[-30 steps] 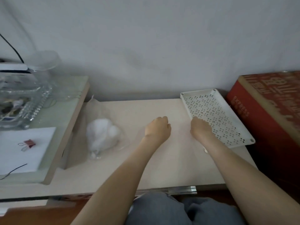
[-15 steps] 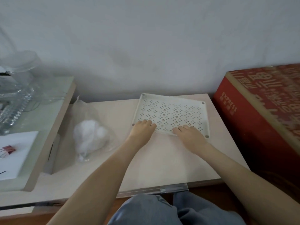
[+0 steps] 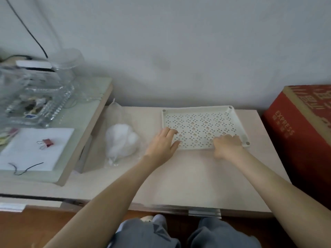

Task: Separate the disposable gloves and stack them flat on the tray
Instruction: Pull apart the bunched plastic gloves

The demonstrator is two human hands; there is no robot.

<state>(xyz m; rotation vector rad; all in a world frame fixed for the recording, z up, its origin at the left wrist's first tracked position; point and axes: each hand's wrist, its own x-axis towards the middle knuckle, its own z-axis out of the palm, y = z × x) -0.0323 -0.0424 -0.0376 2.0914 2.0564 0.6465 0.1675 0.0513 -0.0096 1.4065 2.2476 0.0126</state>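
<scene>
A white perforated tray (image 3: 200,111) lies on the beige table (image 3: 179,176), its long side toward me. My left hand (image 3: 161,145) rests on the tray's front left corner, fingers and thumb spread flat on top. Fingers curled, my right hand (image 3: 227,145) grips the front edge near the right corner. A bunched white wad of disposable gloves (image 3: 121,140) sits inside a clear plastic bag, left of the tray and apart from both hands.
A higher glass-topped side table (image 3: 86,122) stands at the left with a glass dish (image 3: 35,104), a jar, white paper and a red binder clip (image 3: 47,142). A red cardboard box (image 3: 300,136) flanks the table's right end. The wall is close behind.
The tray went from lying angled at the right to lying lengthwise in front of me. Both hands now sit on its front edge.
</scene>
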